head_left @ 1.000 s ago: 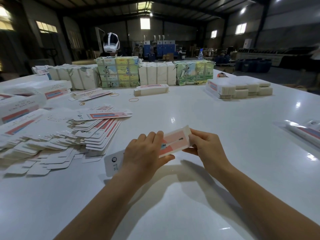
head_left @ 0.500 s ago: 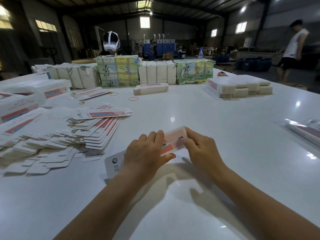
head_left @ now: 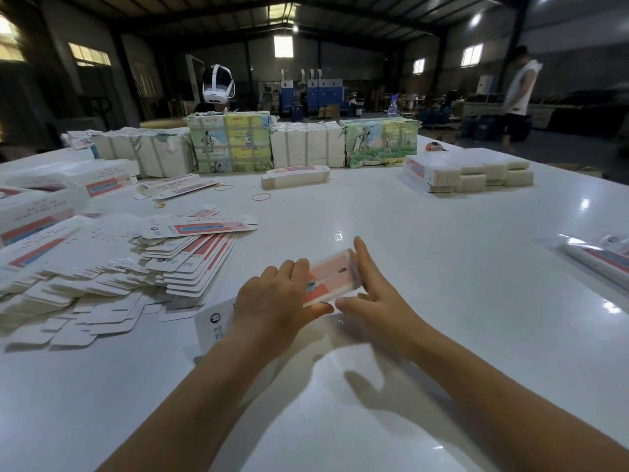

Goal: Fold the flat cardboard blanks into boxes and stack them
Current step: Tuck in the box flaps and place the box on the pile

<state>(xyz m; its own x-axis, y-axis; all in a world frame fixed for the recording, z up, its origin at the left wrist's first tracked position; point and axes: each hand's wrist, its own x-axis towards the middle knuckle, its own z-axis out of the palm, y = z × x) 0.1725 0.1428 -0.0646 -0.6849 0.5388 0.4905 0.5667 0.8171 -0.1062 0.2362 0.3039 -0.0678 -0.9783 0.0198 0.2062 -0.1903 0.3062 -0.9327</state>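
Cardboard blank (head_left: 328,279) is sitting just above the white table (head_left: 442,267), near the front; left hand (head_left: 275,301) is gripping its left part, thumb underneath, while right hand (head_left: 377,298) is pressing straight fingers against its right end. Loose flat blanks (head_left: 143,264) are lying fanned out to the left

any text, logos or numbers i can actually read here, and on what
None reads clearly.
Blank in the hands: pink print, round logo on its near flap, characters blurred.
Fanned pile of blanks: small print, too small.
Green and yellow bundles: characters blurred.
White stacks: label unreadable.
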